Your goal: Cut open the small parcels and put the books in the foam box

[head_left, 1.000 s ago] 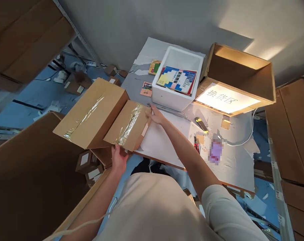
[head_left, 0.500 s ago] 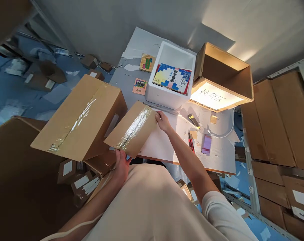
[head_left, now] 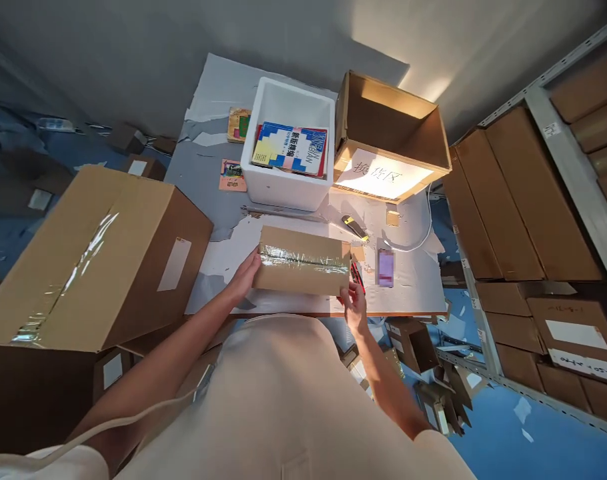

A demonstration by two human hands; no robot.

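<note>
A small cardboard box (head_left: 303, 281), with shiny clear tape along its middle seam, lies level over the front of the white table (head_left: 213, 293). My left hand (head_left: 245, 275) grips its left end, the thumb by the tape. At the lower right corner, my right hand (head_left: 352, 304) holds the box with bent fingers. Just beyond that end is a red and black tool (head_left: 357, 275), partly hidden. A yellow and black box cutter (head_left: 355, 228) lies farther back. Behind the box stands a white foam box (head_left: 286, 192) holding books (head_left: 291, 148).
A large taped carton (head_left: 148, 267) stands at the left. An open carton with a handwritten sign (head_left: 383, 175) sits at the back right. A purple phone-like item (head_left: 385, 268) lies near the right edge. Shelves with cartons (head_left: 538, 200) line the right side.
The small box has turned from slanted to nearly parallel with the table's front edge. My right hand has moved down to its near right corner, my left to its left end. The view has shifted right.
</note>
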